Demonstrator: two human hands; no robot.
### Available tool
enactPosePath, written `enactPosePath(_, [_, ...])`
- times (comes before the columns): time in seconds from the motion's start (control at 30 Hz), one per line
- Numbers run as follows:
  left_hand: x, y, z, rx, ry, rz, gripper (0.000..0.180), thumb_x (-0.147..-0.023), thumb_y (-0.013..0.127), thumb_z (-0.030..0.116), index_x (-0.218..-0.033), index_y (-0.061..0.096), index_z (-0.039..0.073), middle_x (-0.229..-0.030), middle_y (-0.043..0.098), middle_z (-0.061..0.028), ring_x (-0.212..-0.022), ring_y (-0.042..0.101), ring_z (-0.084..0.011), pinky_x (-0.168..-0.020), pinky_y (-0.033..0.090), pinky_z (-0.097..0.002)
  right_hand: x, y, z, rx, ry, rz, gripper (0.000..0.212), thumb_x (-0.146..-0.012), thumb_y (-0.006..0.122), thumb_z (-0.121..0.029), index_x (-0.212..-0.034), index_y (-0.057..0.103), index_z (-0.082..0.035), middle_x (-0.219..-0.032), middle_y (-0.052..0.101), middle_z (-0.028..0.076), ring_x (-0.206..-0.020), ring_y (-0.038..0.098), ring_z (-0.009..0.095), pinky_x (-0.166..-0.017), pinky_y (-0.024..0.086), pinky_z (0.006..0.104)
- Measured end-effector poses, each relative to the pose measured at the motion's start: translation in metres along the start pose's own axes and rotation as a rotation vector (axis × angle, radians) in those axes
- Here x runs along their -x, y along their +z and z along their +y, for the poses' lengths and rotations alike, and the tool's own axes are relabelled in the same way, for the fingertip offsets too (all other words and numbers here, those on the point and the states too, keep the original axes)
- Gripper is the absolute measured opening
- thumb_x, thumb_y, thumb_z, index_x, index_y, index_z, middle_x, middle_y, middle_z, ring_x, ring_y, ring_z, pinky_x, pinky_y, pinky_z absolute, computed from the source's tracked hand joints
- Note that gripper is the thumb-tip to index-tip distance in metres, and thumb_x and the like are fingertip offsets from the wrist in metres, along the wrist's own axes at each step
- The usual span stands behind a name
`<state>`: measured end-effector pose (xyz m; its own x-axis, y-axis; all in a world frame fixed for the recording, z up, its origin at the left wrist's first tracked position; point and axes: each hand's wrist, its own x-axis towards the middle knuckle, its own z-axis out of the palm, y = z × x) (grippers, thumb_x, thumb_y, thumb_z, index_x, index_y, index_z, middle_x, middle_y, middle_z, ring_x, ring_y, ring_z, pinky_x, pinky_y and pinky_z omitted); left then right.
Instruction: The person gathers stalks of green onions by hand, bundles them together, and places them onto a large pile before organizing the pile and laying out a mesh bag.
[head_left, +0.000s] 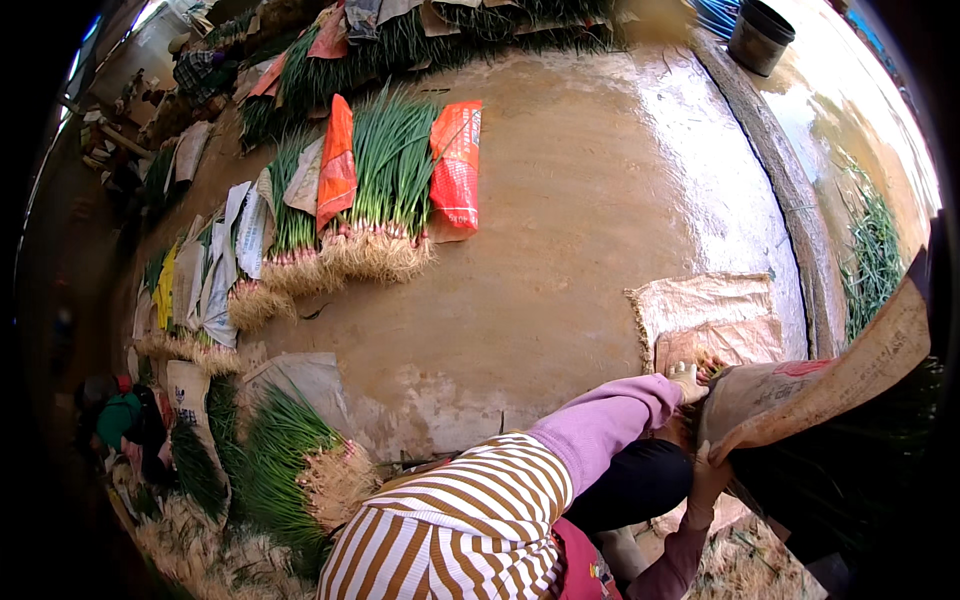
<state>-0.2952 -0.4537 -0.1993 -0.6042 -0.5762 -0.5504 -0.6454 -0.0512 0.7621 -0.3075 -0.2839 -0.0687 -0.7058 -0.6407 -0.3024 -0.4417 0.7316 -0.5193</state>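
Observation:
My left hand (688, 381), in a pale glove, reaches out at the right with its fingers curled against the pinkish bulbs of some spring onions (710, 366). Just nearer, my bare-looking right hand (707, 468) grips the edge of a tan woven sack (790, 395). That sack curves up over a dark heap of green leaves at the far right, and most of the onions beneath it are hidden. A flattened pale sack (708, 305) lies on the wet floor just beyond my left hand.
Upright spring onion bundles (385, 185) stand in a row at the left, wrapped with red and white sacking. A loose bundle (290, 465) lies at lower left. A black bucket (761, 38) stands beyond a raised concrete kerb (770, 150). Other people sit at the left edge.

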Motion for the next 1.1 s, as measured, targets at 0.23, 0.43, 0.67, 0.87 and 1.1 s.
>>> enactPosePath(0.23, [0.053,-0.159,-0.237,0.254,-0.108,0.300,0.030,-0.077,0.062,0.030,-0.092,0.065,0.004,-0.089,0.066,-0.0094,-0.083,0.059,-0.0191,-0.076,0.046,-0.0338,-0.064,0.114,0.101,-0.021,-0.233,0.162,0.023,-0.076,0.055,-0.017,-0.068,0.053,0.004,-0.060,0.052,0.024,-0.055,0.055,0.030,-0.054,0.038,0.0429])
enactPosePath(0.43, [0.184,-0.254,-0.360,0.571,-0.508,0.413,0.015,-0.078,0.060,0.024,-0.085,0.061,0.012,-0.077,0.063,-0.0013,-0.067,0.057,-0.0125,-0.056,0.044,-0.0287,-0.096,0.070,0.077,-0.235,-0.244,0.134,0.012,-0.069,0.050,-0.004,-0.063,0.046,0.005,-0.053,0.048,0.013,-0.047,0.046,0.025,-0.049,0.037,0.0374])
enactPosePath(0.67, [0.149,-0.321,-0.317,0.880,-0.328,0.742,0.014,-0.074,0.060,0.012,-0.087,0.062,0.007,-0.073,0.062,-0.0007,-0.059,0.056,-0.0105,-0.050,0.043,-0.0262,-0.148,-0.042,0.024,-0.371,0.023,0.106,0.020,-0.062,0.054,0.000,-0.079,0.046,0.006,-0.062,0.046,0.002,-0.047,0.039,0.009,-0.041,0.029,0.0244])
enactPosePath(0.87, [0.038,-0.382,-0.320,1.155,-0.202,1.028,0.030,-0.075,0.068,0.012,-0.102,0.058,0.004,-0.086,0.063,-0.0022,-0.068,0.059,-0.0099,-0.057,0.045,-0.0223,-0.155,-0.018,-0.030,-0.092,0.143,-0.123,0.019,-0.059,0.061,-0.004,-0.074,0.057,0.006,-0.061,0.049,-0.003,-0.048,0.042,0.009,-0.044,0.032,0.0240])
enactPosePath(1.1, [-0.062,-0.463,-0.348,1.273,-0.504,1.170,0.039,-0.073,0.074,0.020,-0.106,0.057,0.006,-0.095,0.063,-0.0029,-0.083,0.059,-0.0144,-0.072,0.046,-0.0289,-0.175,0.072,-0.110,-0.214,0.141,-0.320,0.030,-0.060,0.065,-0.002,-0.088,0.056,0.005,-0.068,0.053,0.000,-0.054,0.048,0.010,-0.050,0.039,0.0238])
